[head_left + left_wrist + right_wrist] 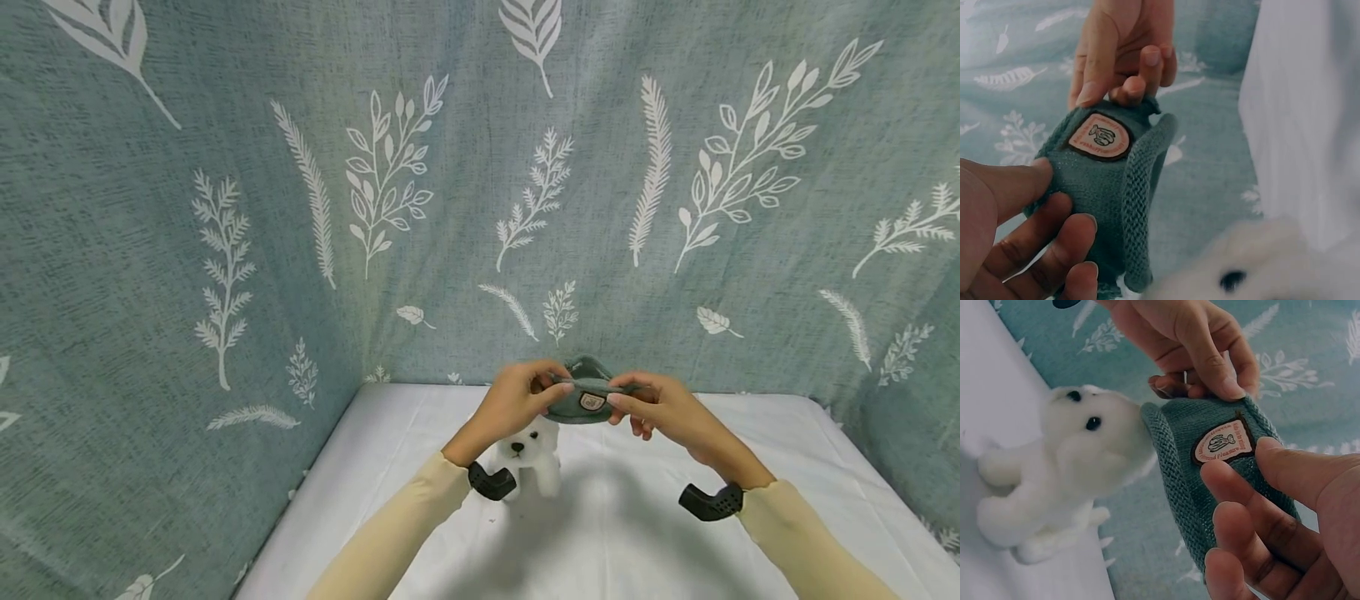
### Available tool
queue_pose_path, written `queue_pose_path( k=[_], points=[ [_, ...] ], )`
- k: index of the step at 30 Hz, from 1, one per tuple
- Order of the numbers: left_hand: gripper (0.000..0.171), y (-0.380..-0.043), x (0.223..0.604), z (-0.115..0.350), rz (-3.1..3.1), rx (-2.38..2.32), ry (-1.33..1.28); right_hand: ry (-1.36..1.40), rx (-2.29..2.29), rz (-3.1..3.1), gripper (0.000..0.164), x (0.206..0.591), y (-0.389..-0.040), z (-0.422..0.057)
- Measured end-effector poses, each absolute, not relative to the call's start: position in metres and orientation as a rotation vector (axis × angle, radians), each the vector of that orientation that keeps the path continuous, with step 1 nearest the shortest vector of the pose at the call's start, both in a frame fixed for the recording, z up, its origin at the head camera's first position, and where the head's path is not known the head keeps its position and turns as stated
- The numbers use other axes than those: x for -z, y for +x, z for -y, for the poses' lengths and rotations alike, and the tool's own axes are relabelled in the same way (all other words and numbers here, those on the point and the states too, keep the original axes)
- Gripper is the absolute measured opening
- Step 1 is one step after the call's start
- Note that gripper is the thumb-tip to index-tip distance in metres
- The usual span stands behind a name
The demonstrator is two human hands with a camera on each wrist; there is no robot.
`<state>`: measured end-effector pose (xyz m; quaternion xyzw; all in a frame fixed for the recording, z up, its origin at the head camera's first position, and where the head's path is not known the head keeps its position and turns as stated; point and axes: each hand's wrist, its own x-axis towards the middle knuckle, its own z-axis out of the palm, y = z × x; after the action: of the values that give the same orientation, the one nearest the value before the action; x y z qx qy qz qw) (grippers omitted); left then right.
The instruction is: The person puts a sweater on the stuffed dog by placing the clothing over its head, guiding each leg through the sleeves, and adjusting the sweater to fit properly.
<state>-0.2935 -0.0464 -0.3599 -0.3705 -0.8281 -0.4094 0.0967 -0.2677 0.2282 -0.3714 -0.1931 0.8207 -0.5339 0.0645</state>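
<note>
Between both hands, above the table, is a small green knitted garment (573, 410) with a rolled edge and a pale shield-shaped patch (1100, 137). My left hand (517, 398) pinches its left side between thumb and fingers. At the other side, my right hand (663, 410) pinches it beside the patch, its lower fingers loosely bent. Behind my left wrist, a white plush dog (525, 454) stands on the table, partly hidden by the hand. In the right wrist view, the garment's rolled edge overlaps the plush dog's (1097, 434) muzzle.
A white cloth covers the table (420, 533). Blue-green curtains (450, 208) with white leaf prints hang behind and along both sides. Each wrist wears a black device (491, 482), below cream sleeves (401, 525).
</note>
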Motion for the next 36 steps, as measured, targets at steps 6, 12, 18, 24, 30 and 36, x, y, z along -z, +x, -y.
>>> queue_pose_path(
  k=[6, 12, 18, 24, 30, 36],
  points=[
    [0.019, -0.295, 0.359, 0.063, 2.463, 1.198, -1.06, -0.648, 1.633, -2.44, 0.043, 0.371, -0.271, -0.212],
    [0.02, -0.296, 0.359, 0.081, 2.486, 1.193, -1.026, -0.699, 1.621, -2.409, 0.04, 0.369, -0.275, -0.195],
    [0.022, -0.295, 0.354, 0.093, 2.458, 1.195, -1.036, -0.703, 1.605, -2.411, 0.039, 0.365, -0.277, -0.184],
    [0.02, -0.296, 0.347, 0.101, 2.42, 1.147, -1.027, -0.711, 1.63, -2.414, 0.039, 0.361, -0.28, -0.174],
    [0.015, -0.298, 0.344, 0.112, 2.445, 1.086, -1.026, -0.757, 1.649, -2.347, 0.04, 0.366, -0.283, -0.162],
    [0.013, -0.299, 0.346, 0.126, 2.477, 1.101, -1.028, -0.765, 1.647, -2.305, 0.037, 0.37, -0.283, -0.151]
  ],
)
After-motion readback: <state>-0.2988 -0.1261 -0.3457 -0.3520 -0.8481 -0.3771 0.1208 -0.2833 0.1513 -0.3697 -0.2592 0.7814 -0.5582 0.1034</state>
